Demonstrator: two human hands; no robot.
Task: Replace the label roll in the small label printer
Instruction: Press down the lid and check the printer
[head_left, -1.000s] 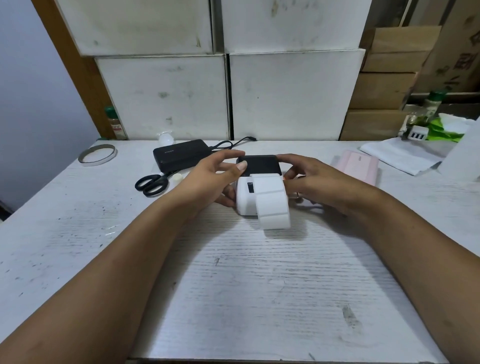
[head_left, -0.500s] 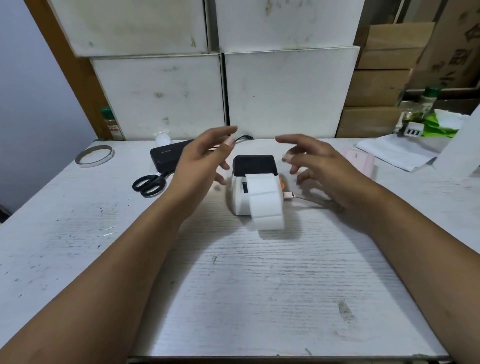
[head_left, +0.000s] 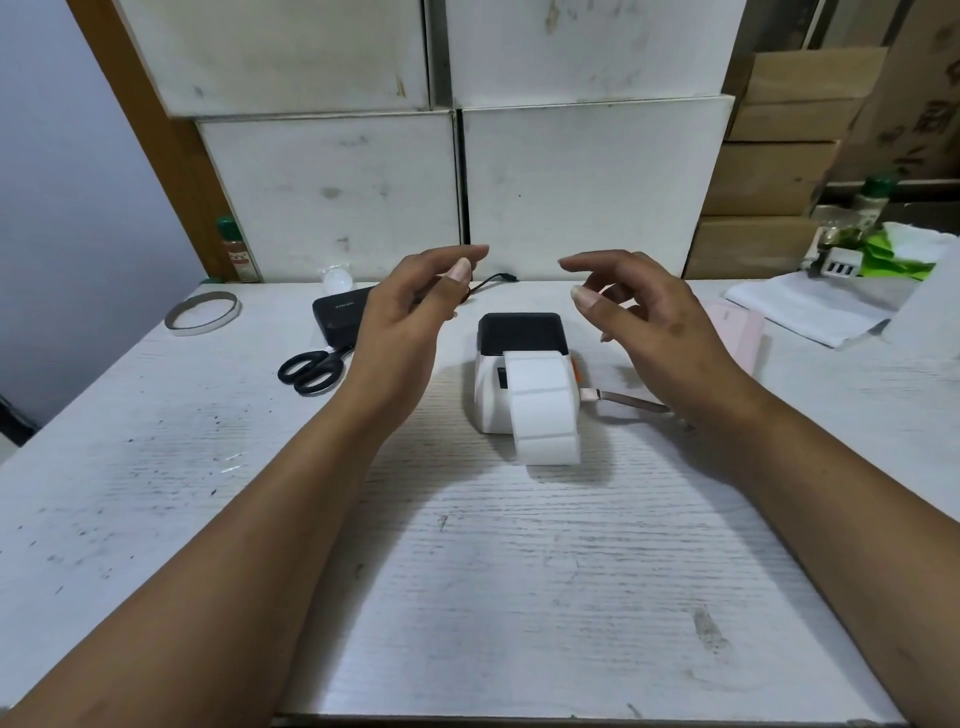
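Hovering open and empty, the left hand (head_left: 410, 322) & right hand (head_left: 644, 317) are being held just above the label printer (head_left: 491, 387) at mid-surface (head_left: 493, 597), which prob. is being judged light, rigid plastic, best gripped by its sides, w/ the thin label strip (head_left: 543, 410) being spared as tearable.

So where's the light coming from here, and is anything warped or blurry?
Head view: soft shadows fall toward the camera beneath the label strip and beside the printer, so light comes from above and behind; the wide lens bows the white boxes; hands look sharp.
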